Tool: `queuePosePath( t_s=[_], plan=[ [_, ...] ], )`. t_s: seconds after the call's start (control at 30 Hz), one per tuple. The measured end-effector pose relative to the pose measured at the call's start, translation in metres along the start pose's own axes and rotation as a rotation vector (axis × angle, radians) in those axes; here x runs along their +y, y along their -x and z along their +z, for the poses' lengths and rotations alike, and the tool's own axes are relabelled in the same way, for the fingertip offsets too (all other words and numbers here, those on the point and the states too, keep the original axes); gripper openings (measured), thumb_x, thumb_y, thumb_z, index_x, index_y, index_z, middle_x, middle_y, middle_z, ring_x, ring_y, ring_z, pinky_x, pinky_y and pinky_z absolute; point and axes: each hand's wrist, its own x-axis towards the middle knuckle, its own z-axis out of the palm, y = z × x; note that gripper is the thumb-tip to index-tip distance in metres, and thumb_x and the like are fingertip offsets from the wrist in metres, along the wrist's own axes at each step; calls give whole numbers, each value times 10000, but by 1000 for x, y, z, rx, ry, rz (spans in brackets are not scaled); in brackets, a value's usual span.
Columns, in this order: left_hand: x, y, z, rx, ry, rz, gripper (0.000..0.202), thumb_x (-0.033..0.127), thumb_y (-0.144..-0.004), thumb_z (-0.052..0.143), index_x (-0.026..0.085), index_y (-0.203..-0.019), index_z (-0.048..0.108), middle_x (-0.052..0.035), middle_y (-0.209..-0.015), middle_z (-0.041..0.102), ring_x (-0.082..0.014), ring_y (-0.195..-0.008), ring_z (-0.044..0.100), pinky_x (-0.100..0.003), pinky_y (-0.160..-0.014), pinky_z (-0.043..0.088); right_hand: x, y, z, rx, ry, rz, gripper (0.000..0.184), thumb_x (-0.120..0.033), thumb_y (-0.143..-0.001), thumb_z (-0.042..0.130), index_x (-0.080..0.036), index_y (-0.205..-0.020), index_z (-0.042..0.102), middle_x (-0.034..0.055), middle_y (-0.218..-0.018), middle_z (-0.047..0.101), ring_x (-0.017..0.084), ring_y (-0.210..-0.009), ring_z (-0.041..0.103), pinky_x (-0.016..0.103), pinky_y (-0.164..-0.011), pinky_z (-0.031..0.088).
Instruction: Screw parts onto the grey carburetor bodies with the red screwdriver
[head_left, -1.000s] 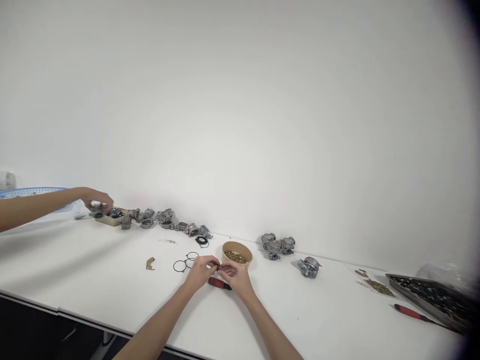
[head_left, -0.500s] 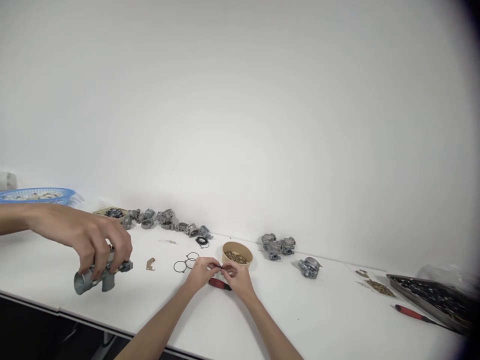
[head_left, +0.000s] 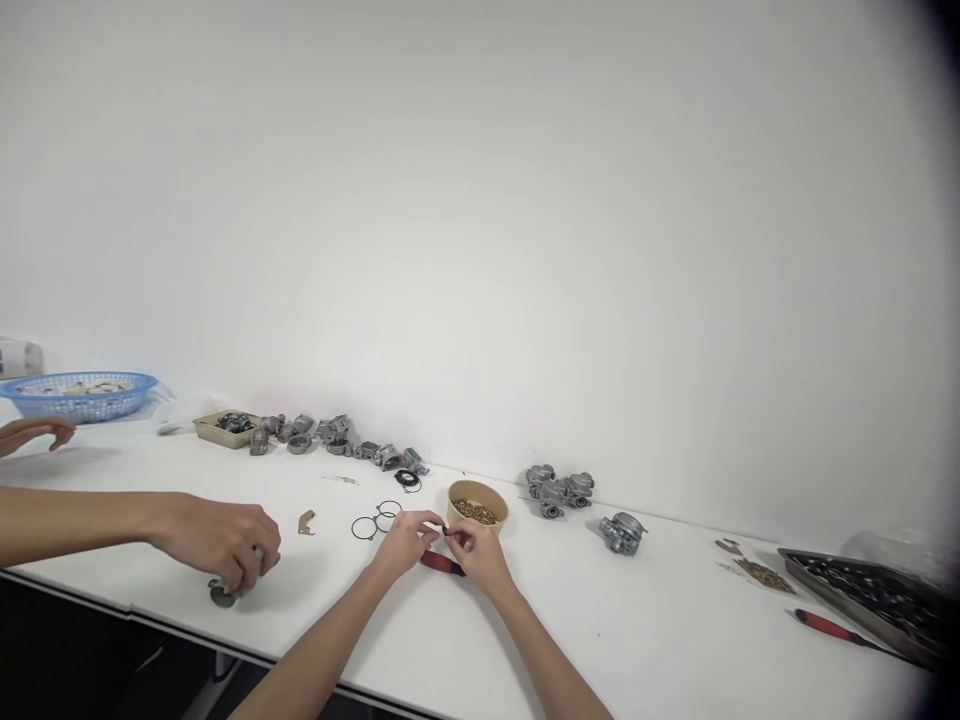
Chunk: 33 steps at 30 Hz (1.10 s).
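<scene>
My left hand (head_left: 406, 543) and my right hand (head_left: 475, 553) meet over the white table (head_left: 660, 640), fingertips pinched together on a tiny dark part that I cannot make out. A red-handled screwdriver (head_left: 441, 564) lies on the table just under them. A tan bowl of small brass screws (head_left: 478, 506) stands right behind my right hand. Two thin black rings (head_left: 374, 522) lie just left of my left hand, with a small brown bracket (head_left: 304, 521) further left.
A co-worker's hand (head_left: 219, 541) at the left presses a grey metal part (head_left: 225, 592) onto the table; another hand (head_left: 34, 434) shows at the far left edge. Grey castings (head_left: 559, 489) lie along the wall. A blue basket (head_left: 79, 394), a dark tray (head_left: 870, 590) and a second screwdriver (head_left: 829, 627) are around.
The co-worker's hand brought a grey metal part from the back left to the table's front and set it down. My two hands stayed pinched together in place.
</scene>
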Motion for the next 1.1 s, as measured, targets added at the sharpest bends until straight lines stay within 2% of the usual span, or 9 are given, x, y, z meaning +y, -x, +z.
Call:
queuePosePath(
  t_s=[0.1,0.17,0.23,0.33,0.47,0.63,0.8,0.93,1.1],
  plan=[
    [20,11,-3,63,-83,76,245,155,-837,543,230,-989,720,-51,-1091,725,-188,-884,717,-305,-824,582,2,2,-3,-24,133,9,158,-226,-804,612,-190,-830,763,61,-819,708,188,-674,642,292,-639,499],
    [44,26,-10,64,-103,148,254,173,-878,514,232,-1026,712,-63,-1119,707,-185,-913,700,-274,-758,593,0,4,-6,-75,192,5,175,-209,-799,604,-209,-830,776,49,-805,711,189,-675,643,282,-624,481],
    [70,48,-23,9,-114,218,280,199,-919,486,255,-1077,710,-67,-1154,694,-191,-975,676,-233,-671,592,-5,5,-9,-111,203,-21,199,-227,-831,584,-221,-847,782,40,-794,712,183,-674,641,279,-634,473],
    [98,91,-55,27,-272,384,308,174,-942,483,290,-1131,696,-58,-1091,708,-195,-982,667,-292,-810,581,-17,8,-10,-140,164,-75,200,-285,-869,589,-229,-898,779,37,-816,719,183,-713,646,287,-697,483],
    [85,149,-106,289,-491,471,250,122,-900,560,263,-1068,682,-58,-971,711,-208,-913,671,-314,-801,557,-31,11,-7,-244,112,-130,191,-275,-798,687,-259,-969,770,42,-912,726,205,-802,648,291,-743,486],
    [23,199,-148,513,-742,271,108,293,-897,620,249,-986,661,-27,-812,654,-206,-779,637,-327,-763,519,-33,13,-11,-330,140,-137,214,-146,-746,626,-249,-904,726,16,-854,703,183,-750,618,254,-666,448],
    [-2,193,-161,835,-1039,-10,401,521,-842,618,210,-1092,655,-136,-1169,635,-365,-1064,598,-495,-911,468,-25,16,-23,-348,160,-77,276,-53,-660,565,-214,-869,645,-3,-825,694,150,-679,598,213,-589,403],
    [5,178,-166,693,-967,-338,681,625,-802,602,281,-1379,491,-121,-1376,544,-353,-1094,615,-431,-846,505,-23,16,-27,-381,165,-52,320,-42,-678,550,-216,-931,640,-1,-861,711,157,-727,623,221,-633,428],
    [6,172,-177,492,-673,-480,502,576,-859,551,350,-1306,521,-27,-1289,640,-283,-1071,657,-319,-828,505,-28,14,-26,-377,235,-61,213,-130,-749,595,-219,-933,657,25,-939,695,177,-798,622,253,-681,451]
  ],
)
